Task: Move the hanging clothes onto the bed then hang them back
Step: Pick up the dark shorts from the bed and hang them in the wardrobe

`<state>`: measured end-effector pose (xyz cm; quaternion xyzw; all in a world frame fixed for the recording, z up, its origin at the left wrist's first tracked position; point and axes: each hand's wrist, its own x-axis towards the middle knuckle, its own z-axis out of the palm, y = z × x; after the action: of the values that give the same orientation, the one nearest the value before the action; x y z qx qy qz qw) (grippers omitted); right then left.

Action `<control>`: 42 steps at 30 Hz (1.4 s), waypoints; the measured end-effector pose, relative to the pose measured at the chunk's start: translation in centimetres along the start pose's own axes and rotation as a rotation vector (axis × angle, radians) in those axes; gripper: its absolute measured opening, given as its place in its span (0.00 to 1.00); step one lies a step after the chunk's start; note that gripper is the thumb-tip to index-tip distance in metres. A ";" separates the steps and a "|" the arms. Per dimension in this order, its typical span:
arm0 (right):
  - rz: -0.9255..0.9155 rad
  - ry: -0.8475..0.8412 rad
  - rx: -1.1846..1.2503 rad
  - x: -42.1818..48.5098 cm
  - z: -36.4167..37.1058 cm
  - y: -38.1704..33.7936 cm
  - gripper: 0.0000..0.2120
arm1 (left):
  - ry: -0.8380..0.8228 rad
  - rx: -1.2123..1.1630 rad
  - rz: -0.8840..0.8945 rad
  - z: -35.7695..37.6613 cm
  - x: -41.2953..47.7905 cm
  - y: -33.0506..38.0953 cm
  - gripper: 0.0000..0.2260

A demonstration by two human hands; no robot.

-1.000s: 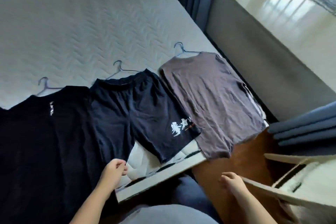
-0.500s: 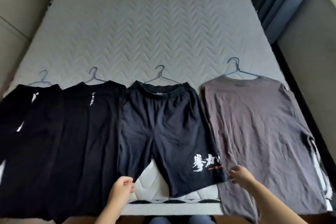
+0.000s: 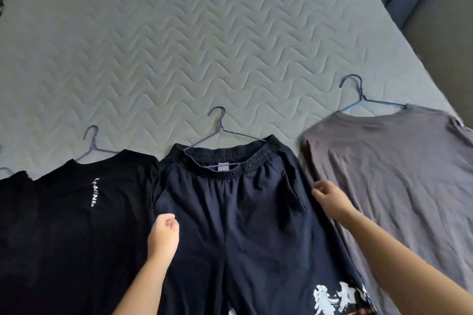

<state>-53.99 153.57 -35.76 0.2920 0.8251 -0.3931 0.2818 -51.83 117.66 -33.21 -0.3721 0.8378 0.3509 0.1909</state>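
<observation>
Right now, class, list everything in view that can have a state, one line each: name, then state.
Black T-shirt with white lettering: flat on pale quilted mattress, on purple hanger.
Navy elastic-waist shorts: flat, on wire hanger.
Grey T-shirt: flat, wrinkled, on blue hanger.
Left hand: fingers curled at shorts' edge; grip unclear.
Right hand: fingers curled at shorts' other edge; grip unclear.

Single head view, looking forward and steeply down, close over the bed (image 3: 179,33); garments spread just beyond both hands.
</observation>
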 end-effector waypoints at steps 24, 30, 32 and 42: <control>-0.210 0.169 -0.320 17.7 3.8 -6.0 0.18 | 0.087 0.681 0.246 3.1 23.5 7.4 0.24; -0.113 0.096 -0.329 18.0 3.5 -7.2 0.18 | 0.127 0.810 0.193 3.9 22.1 8.9 0.18; -0.071 0.073 -0.312 17.7 3.3 -7.7 0.17 | 0.138 0.844 0.164 4.1 20.4 9.7 0.16; -0.264 0.131 -0.188 8.1 0.4 -6.8 0.20 | 0.063 0.243 0.214 -4.8 6.5 8.2 0.23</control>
<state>-64.13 151.87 -38.31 0.1786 0.9060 -0.3279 0.1994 -62.57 114.89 -30.02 -0.2654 0.9146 0.2533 0.1698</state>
